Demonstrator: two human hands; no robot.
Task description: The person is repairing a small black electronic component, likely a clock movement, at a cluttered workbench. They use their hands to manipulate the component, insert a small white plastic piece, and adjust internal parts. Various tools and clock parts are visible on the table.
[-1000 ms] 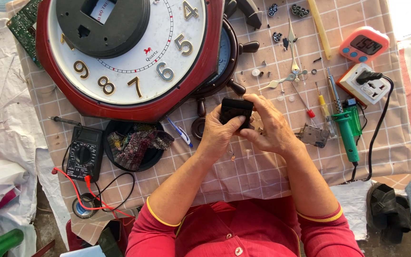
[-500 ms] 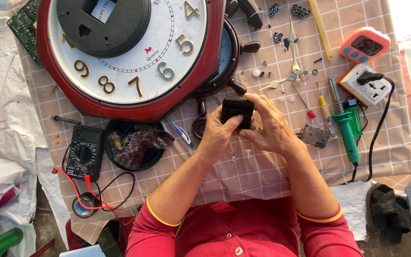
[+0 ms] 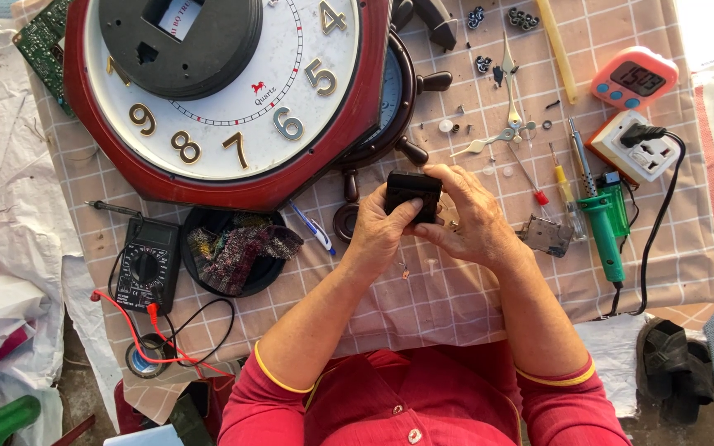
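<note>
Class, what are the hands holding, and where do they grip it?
Both hands, left and right, hold a small black box by its opposite sides, above the table.

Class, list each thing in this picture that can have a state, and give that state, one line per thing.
Black box: held in both hands, off the table.
Left hand: gripping the box.
Right hand: fingers on the box.
Red clock: lying face up, no hands on the dial.
Clock hands: loose on the cloth.
Soldering iron: lying flat, corded.
Socket: plug in.
Timer: display lit.
Multimeter: leads attached.
</note>
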